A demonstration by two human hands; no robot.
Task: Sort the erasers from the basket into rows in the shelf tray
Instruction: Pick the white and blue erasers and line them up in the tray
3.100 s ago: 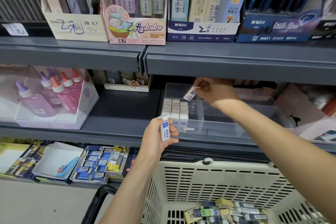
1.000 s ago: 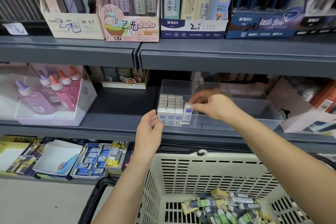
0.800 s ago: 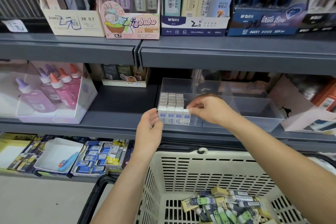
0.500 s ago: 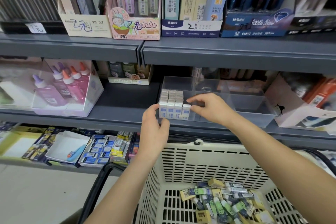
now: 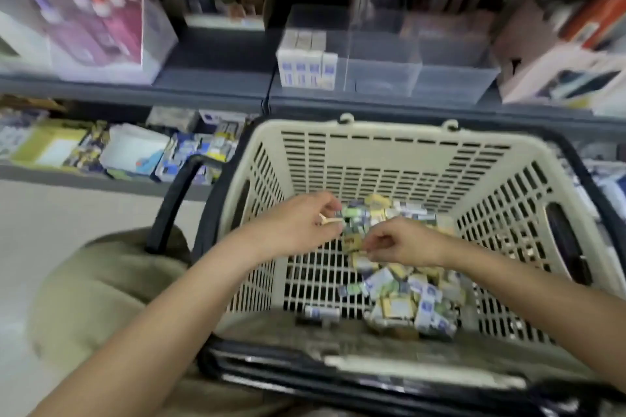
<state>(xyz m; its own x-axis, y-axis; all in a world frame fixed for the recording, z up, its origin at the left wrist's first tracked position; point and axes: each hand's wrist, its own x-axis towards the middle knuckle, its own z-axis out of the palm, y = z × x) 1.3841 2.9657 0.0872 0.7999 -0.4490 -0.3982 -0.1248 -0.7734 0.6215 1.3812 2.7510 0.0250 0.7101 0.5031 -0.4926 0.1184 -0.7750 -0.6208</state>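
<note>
1. Erasers (image 5: pixel 403 294) in mixed wrappers (yellow, green, white and blue) lie in a loose pile on the floor of the cream basket (image 5: pixel 389 159), towards its right side and running up to its far wall.
2. One lone eraser (image 5: pixel 321 311) lies apart from the pile, near the basket's near wall.
3. The left hand (image 5: pixel 301 227) is inside the basket with its fingers curled and its fingertips at the far-left edge of the pile. The blur hides whether it has hold of anything.
4. The right hand (image 5: pixel 403 242) is beside it, lower in the basket. Its thumb and forefinger are drawn together at the edge of a yellow-wrapped eraser (image 5: pixel 352 242), but I cannot tell whether they grip it.
5. The clear shelf tray (image 5: pixel 382 78) sits on the grey shelf (image 5: pixel 210 85) just behind the basket.
6. White erasers (image 5: pixel 306 66) with blue labels stand upright in tight rows in the tray's left end.
7. A box of pink and purple bottles (image 5: pixel 98 17) stands on the same shelf, well to the left.
8. The basket's black handle (image 5: pixel 172 200) hangs down on its left side.
</note>
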